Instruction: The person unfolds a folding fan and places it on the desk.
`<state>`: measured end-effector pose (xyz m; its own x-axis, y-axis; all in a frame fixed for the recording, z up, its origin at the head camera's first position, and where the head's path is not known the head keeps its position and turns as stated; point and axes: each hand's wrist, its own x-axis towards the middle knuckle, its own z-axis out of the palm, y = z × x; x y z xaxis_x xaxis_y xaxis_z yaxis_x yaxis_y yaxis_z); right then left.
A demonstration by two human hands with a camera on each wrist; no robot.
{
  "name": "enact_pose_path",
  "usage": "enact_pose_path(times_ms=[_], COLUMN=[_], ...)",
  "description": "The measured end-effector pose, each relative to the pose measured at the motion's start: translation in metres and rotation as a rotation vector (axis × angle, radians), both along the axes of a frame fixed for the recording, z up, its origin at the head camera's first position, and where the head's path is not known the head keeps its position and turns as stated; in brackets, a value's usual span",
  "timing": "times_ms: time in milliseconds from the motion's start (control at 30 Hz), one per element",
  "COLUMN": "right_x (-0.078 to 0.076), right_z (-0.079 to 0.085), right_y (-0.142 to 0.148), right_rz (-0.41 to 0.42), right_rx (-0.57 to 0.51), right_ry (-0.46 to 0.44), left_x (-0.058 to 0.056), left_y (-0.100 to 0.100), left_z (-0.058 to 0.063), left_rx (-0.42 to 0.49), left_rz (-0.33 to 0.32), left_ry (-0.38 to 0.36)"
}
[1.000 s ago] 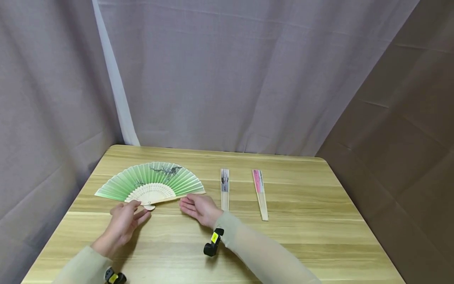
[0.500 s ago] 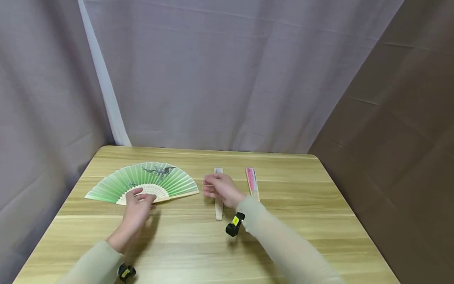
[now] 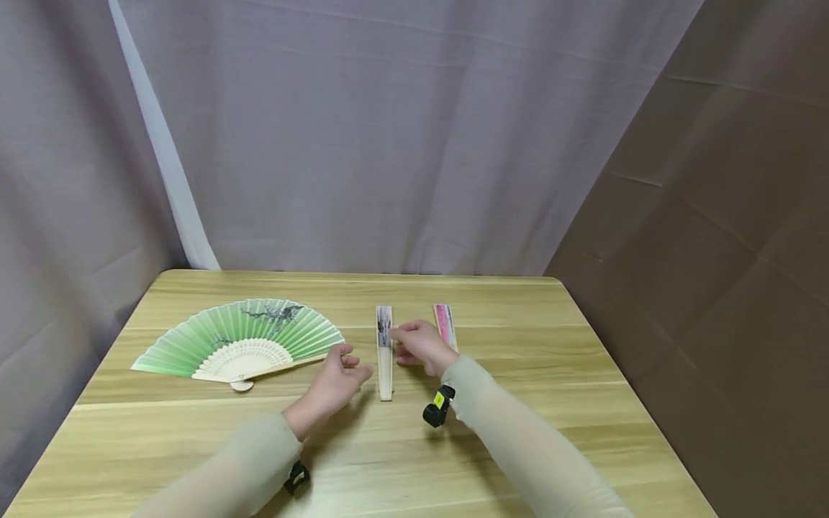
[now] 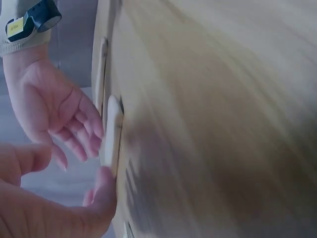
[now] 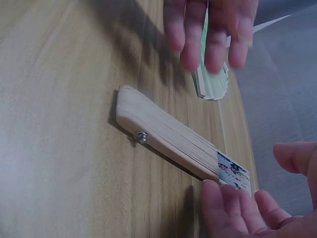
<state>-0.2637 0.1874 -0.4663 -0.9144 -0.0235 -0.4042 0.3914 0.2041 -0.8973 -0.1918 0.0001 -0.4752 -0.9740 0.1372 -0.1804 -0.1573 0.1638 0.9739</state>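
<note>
A folded fan [image 3: 385, 370] with a grey, dark-patterned leaf and pale wooden sticks lies upright on the table between both hands. To its right is my right hand [image 3: 424, 345], its fingertips right at the fan's edge; whether they touch I cannot tell. On the other side, my left hand [image 3: 333, 385] hovers with fingers spread and nothing in them, also seen as the left hand [image 5: 210, 29] in the right wrist view. A spread green fan [image 3: 259, 334] with a dark branch print lies at the left. The right wrist view shows the folded fan's metal rivet [image 5: 141, 137].
A second folded fan [image 3: 445, 321], pink at its top, lies to the right, its lower part hidden behind my right hand. The wooden table [image 3: 518, 403] ends at a grey curtain [image 3: 363, 144] behind and a brown one [image 3: 725, 288] at the right.
My left hand has left the green fan and moved right to the grey folded fan. My right hand has moved from the green fan's edge to the grey fan's right side. The view has shifted.
</note>
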Motion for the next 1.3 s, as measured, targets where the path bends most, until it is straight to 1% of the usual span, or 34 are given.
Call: enact_pose_path(times_ms=[100, 200, 300, 500, 700, 900, 1067, 1300], right_x=[0.001, 0.003, 0.005, 0.004, 0.003, 0.002, 0.004, 0.007], right_z=[0.0, 0.001, 0.002, -0.002, -0.006, -0.011, -0.015, -0.015], right_y=[0.001, 0.001, 0.001, -0.001, -0.006, -0.006, -0.006, -0.009], right_rz=[0.021, 0.034, 0.038, 0.033, 0.028, 0.024, 0.051, 0.081], right_rx=[0.002, -0.009, -0.014, -0.03, -0.063, -0.074, -0.045, 0.028], right_ry=[-0.033, -0.068, -0.096, -0.109, -0.099, -0.084, -0.086, -0.042], left_x=[-0.001, -0.002, -0.003, -0.005, -0.007, -0.007, -0.005, -0.006], left_y=[0.009, 0.013, 0.017, 0.022, 0.024, 0.023, 0.022, 0.023], left_z=[-0.001, 0.0, 0.0, 0.0, -0.004, -0.005, -0.005, -0.007], left_rx=[-0.028, -0.02, 0.041, 0.104, 0.132, 0.118, 0.102, 0.056], left_rz=[-0.06, -0.101, -0.118, -0.135, -0.123, -0.134, -0.142, -0.149], left_ry=[-0.022, -0.05, -0.086, -0.122, -0.13, -0.113, -0.093, -0.066])
